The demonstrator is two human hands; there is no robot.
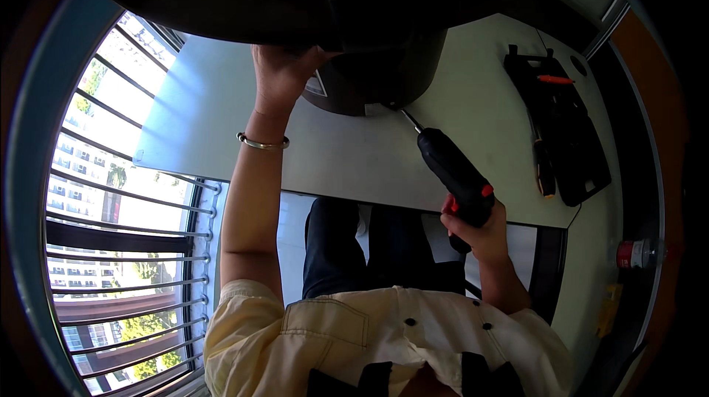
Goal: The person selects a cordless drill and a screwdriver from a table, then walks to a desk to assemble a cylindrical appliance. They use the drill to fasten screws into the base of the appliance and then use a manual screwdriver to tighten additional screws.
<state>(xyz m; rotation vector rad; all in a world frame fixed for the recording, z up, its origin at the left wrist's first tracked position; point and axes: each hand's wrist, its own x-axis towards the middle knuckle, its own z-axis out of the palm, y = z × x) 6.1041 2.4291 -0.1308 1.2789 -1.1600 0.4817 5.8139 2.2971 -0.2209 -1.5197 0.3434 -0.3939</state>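
Observation:
A large black rounded appliance (pixel 413 76) stands on the pale table, its wide dark upper part filling the top of the view. Against its left side is my left hand (pixel 284 76), gripping it, with the thumb along the edge and the other fingers largely hidden by the dark overhang. My right hand (pixel 484 233) is wrapped round the handle of a black cordless screwdriver (pixel 450 164) with red buttons. The tool points up and left, and its metal bit meets the appliance's lower edge, near a small light patch. Whether a screw sits there is too small to tell.
On the table (pixel 347 153), to the right, lies an open black tool case (pixel 572 131) with an orange-red tool (pixel 555 79). A yellow-and-black screwdriver (pixel 545 172) lies along its edge. Farther right are a clear bottle (pixel 641 254) and a yellow object (pixel 608 308). A barred window (pixel 122 197) is at left.

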